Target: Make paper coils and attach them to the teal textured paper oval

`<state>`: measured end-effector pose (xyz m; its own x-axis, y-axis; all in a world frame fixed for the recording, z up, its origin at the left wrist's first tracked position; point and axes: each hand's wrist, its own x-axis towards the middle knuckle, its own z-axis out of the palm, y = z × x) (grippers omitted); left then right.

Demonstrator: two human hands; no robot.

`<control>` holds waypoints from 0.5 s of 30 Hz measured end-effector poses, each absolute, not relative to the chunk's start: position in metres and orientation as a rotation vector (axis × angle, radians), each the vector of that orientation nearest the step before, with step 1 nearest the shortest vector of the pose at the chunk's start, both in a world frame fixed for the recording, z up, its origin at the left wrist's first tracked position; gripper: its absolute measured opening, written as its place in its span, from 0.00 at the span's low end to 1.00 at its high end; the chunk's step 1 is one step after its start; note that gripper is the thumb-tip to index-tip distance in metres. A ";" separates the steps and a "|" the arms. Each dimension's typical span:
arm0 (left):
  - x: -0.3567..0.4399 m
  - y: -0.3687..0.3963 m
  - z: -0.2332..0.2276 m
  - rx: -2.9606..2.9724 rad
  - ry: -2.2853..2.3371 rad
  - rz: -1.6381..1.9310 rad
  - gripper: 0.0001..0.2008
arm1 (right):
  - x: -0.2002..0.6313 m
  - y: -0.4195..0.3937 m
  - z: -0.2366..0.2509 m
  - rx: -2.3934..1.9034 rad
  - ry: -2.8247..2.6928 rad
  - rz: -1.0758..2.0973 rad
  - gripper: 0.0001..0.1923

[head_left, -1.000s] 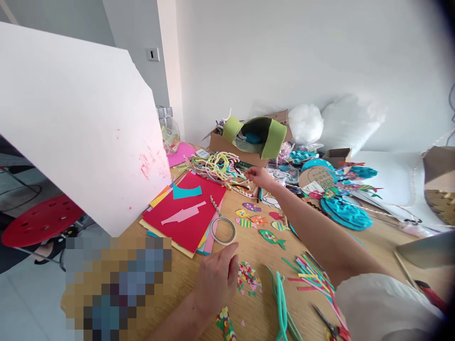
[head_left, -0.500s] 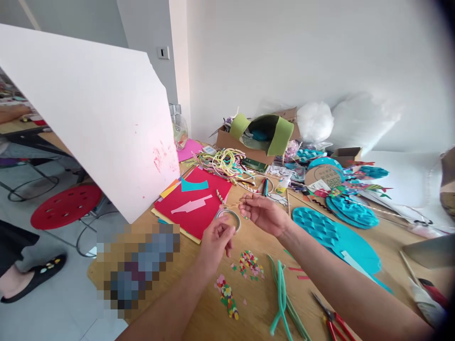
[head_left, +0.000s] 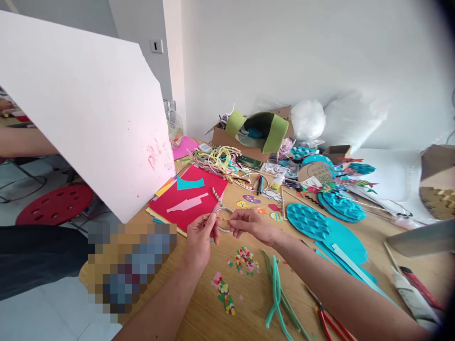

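My left hand [head_left: 199, 237] and my right hand [head_left: 250, 225] meet over the wooden table [head_left: 249, 312], fingertips close together. Both pinch the ends of a short thin pale cord [head_left: 221, 220] stretched between them. Right beneath the cord a clear tape ring [head_left: 223, 211] lies on the table beside a stack of red and coloured paper [head_left: 192, 199]. Small heaps of coloured paper bits [head_left: 246, 259] lie just in front of my hands.
A big white board [head_left: 81, 109] leans at left. Green pipe cleaners [head_left: 275, 293], red-handled scissors [head_left: 330, 323], teal embossed sheets [head_left: 320, 227], paper fish [head_left: 251, 199], a tangle of cords [head_left: 216, 161] and a cardboard box [head_left: 249, 142] crowd the table. Another person's arm [head_left: 24, 142] and a red stool [head_left: 50, 204] are at left.
My right hand came back from the cord pile at the rear, bringing a thin cord. My left hand lifted off the table and took hold of its other end above the tape ring.
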<state>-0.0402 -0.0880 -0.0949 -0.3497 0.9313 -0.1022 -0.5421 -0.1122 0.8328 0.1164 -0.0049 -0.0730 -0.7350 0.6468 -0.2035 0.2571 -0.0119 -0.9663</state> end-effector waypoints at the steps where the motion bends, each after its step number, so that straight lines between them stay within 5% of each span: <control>1: -0.041 -0.088 -0.095 0.560 1.002 1.698 0.18 | 0.119 0.001 -0.073 -0.976 -2.075 1.744 0.20; 9: -0.036 -0.091 -0.093 0.527 1.029 1.612 0.22 | 0.140 0.113 -0.077 -1.619 -2.400 0.631 0.13; 15: -0.035 -0.090 -0.096 0.493 1.023 1.559 0.24 | 0.140 0.152 -0.096 -1.736 -2.552 0.246 0.18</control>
<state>-0.0348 -0.0902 -0.0964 -0.2620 0.9401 -0.2182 -0.5742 0.0298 0.8181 0.1396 0.1517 -0.0956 -0.3705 0.9274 -0.0518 0.9202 0.3590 -0.1558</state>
